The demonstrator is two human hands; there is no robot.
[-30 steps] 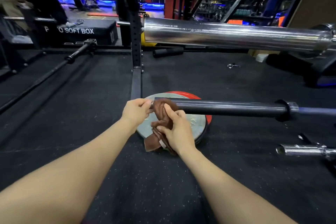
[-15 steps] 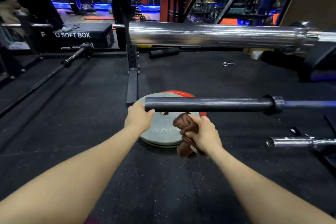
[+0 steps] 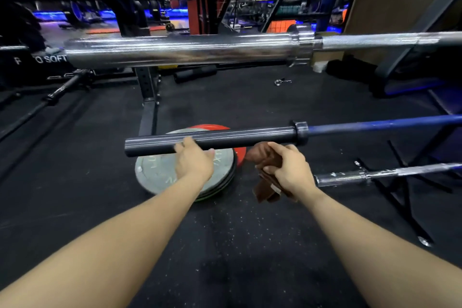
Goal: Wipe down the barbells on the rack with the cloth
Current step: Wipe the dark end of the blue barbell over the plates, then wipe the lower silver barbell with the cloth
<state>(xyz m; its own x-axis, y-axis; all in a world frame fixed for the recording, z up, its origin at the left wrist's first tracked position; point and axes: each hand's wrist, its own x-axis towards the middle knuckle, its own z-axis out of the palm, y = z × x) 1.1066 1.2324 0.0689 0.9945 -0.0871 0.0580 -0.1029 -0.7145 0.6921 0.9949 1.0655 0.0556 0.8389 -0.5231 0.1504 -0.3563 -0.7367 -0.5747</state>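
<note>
A black barbell sleeve (image 3: 237,136) with a blue shaft runs across the middle of the view. My left hand (image 3: 193,161) reaches up under the sleeve, its fingers curling around it from below. My right hand (image 3: 287,170) grips a bunched brown cloth (image 3: 265,175) just under the sleeve, near its collar. Above hangs a thick chrome barbell sleeve (image 3: 180,49). A thinner chrome bar (image 3: 375,174) lies lower at the right.
Grey and red weight plates (image 3: 160,172) lie stacked on the black rubber floor below the sleeve. A black rack upright (image 3: 147,97) stands behind them. Another black bar (image 3: 50,97) lies on the floor at left. A spring collar (image 3: 281,81) lies farther back.
My right hand has slid the cloth rightward along the black sleeve, from its end toward the collar. My left hand has shifted right along the sleeve. The view has panned right.
</note>
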